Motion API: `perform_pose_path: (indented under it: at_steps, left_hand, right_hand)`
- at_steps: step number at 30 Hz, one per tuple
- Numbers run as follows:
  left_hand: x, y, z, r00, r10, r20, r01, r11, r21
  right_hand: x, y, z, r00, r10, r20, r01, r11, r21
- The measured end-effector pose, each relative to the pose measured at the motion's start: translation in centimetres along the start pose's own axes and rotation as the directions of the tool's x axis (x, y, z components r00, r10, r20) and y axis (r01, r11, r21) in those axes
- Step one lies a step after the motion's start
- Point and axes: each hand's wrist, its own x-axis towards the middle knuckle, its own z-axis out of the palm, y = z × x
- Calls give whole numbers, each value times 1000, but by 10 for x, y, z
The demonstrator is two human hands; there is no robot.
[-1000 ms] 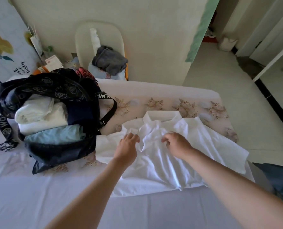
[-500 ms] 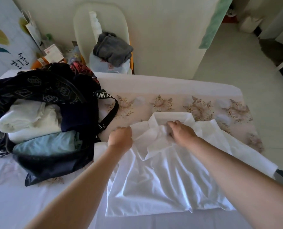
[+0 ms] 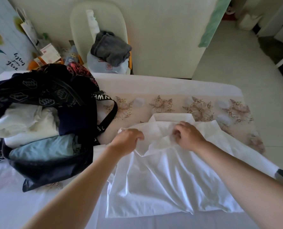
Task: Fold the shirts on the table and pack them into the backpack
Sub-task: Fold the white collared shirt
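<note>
At the left of the frame a dark backpack (image 3: 43,116) lies open on the table (image 3: 170,83), its mouth turned toward the camera. Inside it sit folded clothes: white pieces (image 3: 25,124) on top and a light blue piece (image 3: 43,148) under them. A black strap (image 3: 107,116) with white letters loops out of the bag's right side onto the flowered tablecloth. Above the bag, in the upper middle of the frame, a pale chair (image 3: 101,30) stands against the wall with a grey cloth (image 3: 111,47) heaped on its seat.

In the lower middle, the left hand (image 3: 127,141) is closed, pinching a fold of the white shirt (image 3: 170,187) near its left shoulder. The shirt lies spread on the table right of the backpack, collar (image 3: 170,117) toward the far edge and hem toward the camera. The right hand (image 3: 188,136) rests just below the collar, fingers curled into the bunched cloth of the shirt's chest. The shirt's right sleeve (image 3: 246,156) runs out toward the lower right of the frame.
</note>
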Motion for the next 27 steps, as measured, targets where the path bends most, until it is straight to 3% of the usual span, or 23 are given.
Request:
perform_pose_path:
  at_steps: [2,4,6,9,12,14,19,21,23,24,25,27]
  left_hand:
    - [1,0,2,980,-83,183,38,971,236]
    - [1,-5,-2,970,-145,196,51,906,421]
    - [2,-14,-11,960,-202,194,91,879,468]
    - [1,-19,-30,957,-193,218,61,865,499]
    - [4,-22,-48,980,-198,-3,181,890,418]
    - [12,-25,-55,949,-235,-211,296,896,330]
    - [23,-19,-36,867,-276,-416,448,796,406]
    - [19,-16,-17,869,-126,-478,335,861,382]
    - [8,-14,5,897,226,-379,-63,915,397]
    - [3,-13,15,918,329,-223,-211,879,428]
    - [-2,-16,23,951,303,-51,-247,853,459]
    - [-7,-31,28,995,17,101,-66,863,501]
  right_hand:
    - [-9,5,0,990,-8,143,21,995,-93]
    - [-15,8,-5,991,11,136,22,971,-236]
    - [-18,9,-11,993,24,116,17,941,-338]
    - [-18,12,-18,995,75,63,-47,932,-359]
    - [-11,18,-22,973,150,-177,-200,931,-307]
    - [-4,20,-27,937,181,-299,-261,930,-257]
    - [16,12,-24,896,212,-391,-267,960,-90]
    - [11,3,-12,911,77,-406,-138,983,-124]
    - [-3,-4,4,929,-223,-296,138,949,-283]
    - [-9,-4,12,923,-331,-196,250,904,-347]
    - [-12,-2,20,934,-343,-99,285,884,-370]
    - [-12,3,28,990,-127,67,142,927,-347]
